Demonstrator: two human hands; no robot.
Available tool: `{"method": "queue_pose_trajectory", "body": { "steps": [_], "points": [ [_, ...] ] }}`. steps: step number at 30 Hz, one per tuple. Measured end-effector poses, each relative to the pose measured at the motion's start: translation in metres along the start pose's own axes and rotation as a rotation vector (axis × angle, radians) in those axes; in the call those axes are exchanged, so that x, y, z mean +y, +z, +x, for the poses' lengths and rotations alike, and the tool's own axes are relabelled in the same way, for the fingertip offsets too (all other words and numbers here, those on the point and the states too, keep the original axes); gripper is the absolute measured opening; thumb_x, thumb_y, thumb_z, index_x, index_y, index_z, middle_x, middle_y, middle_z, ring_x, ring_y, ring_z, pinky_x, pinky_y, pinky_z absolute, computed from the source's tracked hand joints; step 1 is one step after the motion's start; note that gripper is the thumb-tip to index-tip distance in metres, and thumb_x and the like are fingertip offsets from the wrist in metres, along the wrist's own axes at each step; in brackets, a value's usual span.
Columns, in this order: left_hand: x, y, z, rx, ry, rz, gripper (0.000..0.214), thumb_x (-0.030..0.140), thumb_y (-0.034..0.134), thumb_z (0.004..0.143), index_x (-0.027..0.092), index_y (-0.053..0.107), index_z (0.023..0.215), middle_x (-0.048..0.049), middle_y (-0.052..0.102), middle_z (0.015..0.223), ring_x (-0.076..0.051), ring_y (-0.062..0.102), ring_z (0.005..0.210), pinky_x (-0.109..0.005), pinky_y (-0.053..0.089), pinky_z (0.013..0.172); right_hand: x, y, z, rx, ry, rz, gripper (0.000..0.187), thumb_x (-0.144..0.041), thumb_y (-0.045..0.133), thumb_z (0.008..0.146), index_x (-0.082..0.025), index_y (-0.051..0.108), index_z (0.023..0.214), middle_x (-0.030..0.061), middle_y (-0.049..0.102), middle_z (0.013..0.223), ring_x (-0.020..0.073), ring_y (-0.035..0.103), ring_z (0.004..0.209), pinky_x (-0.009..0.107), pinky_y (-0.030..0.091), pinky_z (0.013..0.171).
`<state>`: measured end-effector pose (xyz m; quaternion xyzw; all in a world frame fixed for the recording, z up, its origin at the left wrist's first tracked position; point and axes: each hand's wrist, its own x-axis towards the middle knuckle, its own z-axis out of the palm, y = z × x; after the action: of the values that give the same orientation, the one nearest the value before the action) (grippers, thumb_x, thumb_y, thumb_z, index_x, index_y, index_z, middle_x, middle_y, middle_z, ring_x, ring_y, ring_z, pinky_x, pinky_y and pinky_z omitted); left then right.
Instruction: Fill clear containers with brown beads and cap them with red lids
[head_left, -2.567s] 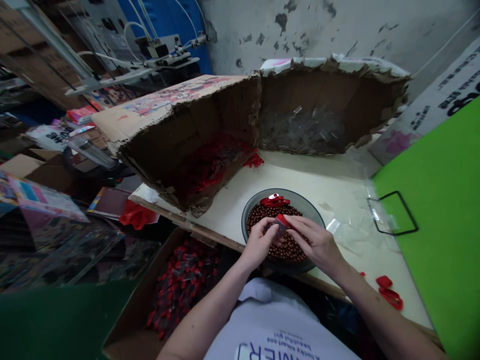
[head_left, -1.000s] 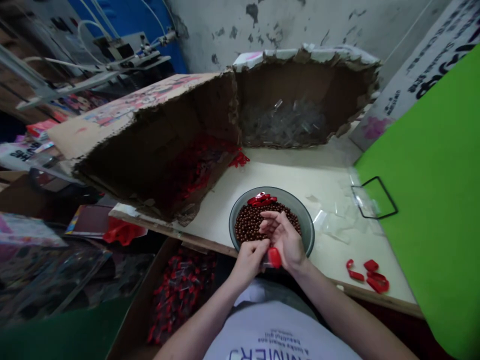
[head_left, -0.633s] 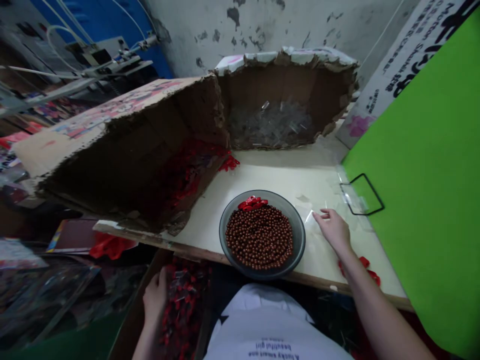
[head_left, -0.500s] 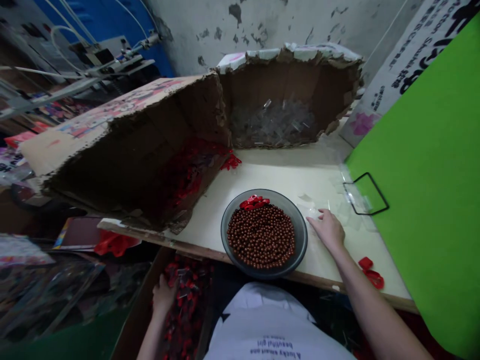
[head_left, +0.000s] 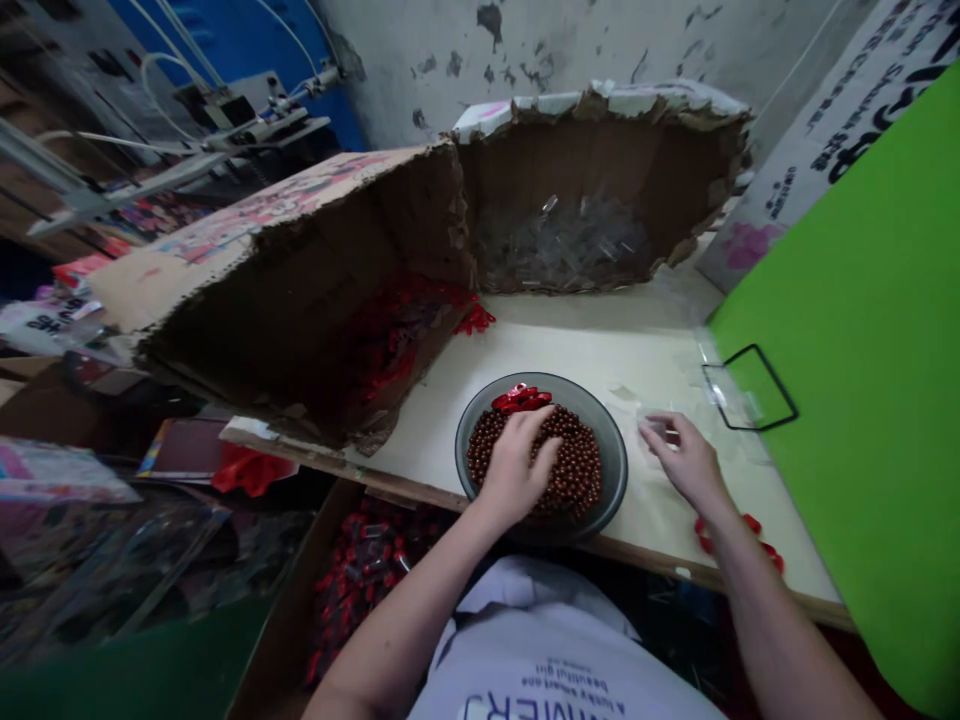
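Observation:
My left hand (head_left: 519, 462) is over a grey bowl (head_left: 616, 440) of shiny brown beads (head_left: 581, 480). Its fingers are apart and reach down towards the beads; nothing shows in them. Several red plastic pieces (head_left: 523, 397) rest at the bowl's far side. To the right of the bowl, my right hand (head_left: 688, 462) is just above the white tabletop, thumb and fingers closed around a small clear plastic piece (head_left: 649, 422), which is blurred. More red pieces (head_left: 750, 522) lie by my right forearm.
Two torn cardboard boxes stand behind: one (head_left: 225, 290) with red pieces, the other (head_left: 517, 150) with clear plastic pieces (head_left: 577, 240). A carton (head_left: 352, 580) of red-and-clear pieces sits below the table edge. A green panel (head_left: 862, 400) with a black wire loop (head_left: 793, 400) borders the right.
My left hand has moved up and right from the carton below the table to the bowl. My right hand has stayed beside the bowl, its fingers now curled. The view has shifted slightly.

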<state>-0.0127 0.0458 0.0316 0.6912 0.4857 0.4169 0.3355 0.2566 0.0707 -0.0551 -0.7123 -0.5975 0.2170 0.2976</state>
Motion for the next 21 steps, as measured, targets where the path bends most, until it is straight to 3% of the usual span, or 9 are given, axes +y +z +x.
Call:
{"method": "queue_pose_trajectory", "body": {
  "steps": [4, 7, 10, 13, 17, 21],
  "points": [
    [0.011, 0.025, -0.005, -0.251, -0.005, -0.075, 0.044, 0.028, 0.054, 0.087, 0.023, 0.053, 0.131, -0.0114, 0.060, 0.122, -0.024, 0.057, 0.112, -0.037, 0.043, 0.098, -0.054, -0.020, -0.034, -0.356, -0.336, 0.134, 0.028, -0.037, 0.059, 0.084, -0.026, 0.063, 0.109, 0.0051, 0.066, 0.102, 0.0193, 0.064, 0.086, 0.032, 0.054, 0.071],
    [0.002, 0.024, -0.023, -0.258, -0.075, -0.108, 0.037, 0.023, 0.056, 0.086, 0.023, 0.060, 0.123, -0.0083, 0.067, 0.115, -0.022, 0.061, 0.105, -0.035, 0.046, 0.094, -0.079, -0.016, -0.047, -0.452, -0.415, 0.183, 0.026, -0.031, 0.064, 0.080, -0.025, 0.064, 0.106, 0.0044, 0.068, 0.097, 0.0195, 0.065, 0.084, 0.033, 0.055, 0.072],
    [-0.012, 0.014, -0.038, -0.177, -0.217, -0.150, 0.031, 0.023, 0.059, 0.084, 0.022, 0.066, 0.114, -0.0073, 0.070, 0.109, -0.021, 0.064, 0.097, -0.034, 0.048, 0.089, -0.085, -0.001, -0.048, -0.485, -0.366, 0.286, 0.029, -0.032, 0.067, 0.079, -0.023, 0.064, 0.106, 0.0057, 0.068, 0.101, 0.0201, 0.066, 0.086, 0.033, 0.056, 0.073],
    [-0.021, 0.007, -0.045, -0.100, -0.374, -0.325, 0.028, 0.026, 0.061, 0.082, 0.018, 0.068, 0.108, -0.0084, 0.070, 0.106, -0.020, 0.065, 0.090, -0.032, 0.052, 0.083, -0.089, 0.013, -0.046, -0.537, -0.229, 0.443, 0.027, -0.036, 0.067, 0.079, -0.021, 0.064, 0.102, 0.0053, 0.069, 0.097, 0.0198, 0.066, 0.085, 0.033, 0.055, 0.074],
    [-0.027, 0.004, -0.047, -0.036, -0.482, -0.533, 0.027, 0.028, 0.064, 0.080, 0.015, 0.068, 0.103, -0.0080, 0.071, 0.098, -0.017, 0.066, 0.080, -0.029, 0.054, 0.074, -0.100, 0.020, -0.044, -0.650, -0.043, 0.659, 0.027, -0.041, 0.064, 0.082, -0.019, 0.062, 0.098, 0.0024, 0.068, 0.080, 0.0154, 0.063, 0.067, 0.028, 0.052, 0.057],
    [-0.037, -0.009, -0.052, 0.105, -0.539, -0.534, 0.029, 0.031, 0.064, 0.081, 0.014, 0.066, 0.104, -0.0092, 0.070, 0.099, -0.016, 0.066, 0.079, -0.029, 0.054, 0.072, -0.090, 0.015, -0.022, -0.447, -0.036, 0.575, 0.030, -0.043, 0.056, 0.086, -0.018, 0.060, 0.102, 0.0021, 0.065, 0.077, 0.0137, 0.060, 0.061, 0.027, 0.049, 0.055]
  ]
}}
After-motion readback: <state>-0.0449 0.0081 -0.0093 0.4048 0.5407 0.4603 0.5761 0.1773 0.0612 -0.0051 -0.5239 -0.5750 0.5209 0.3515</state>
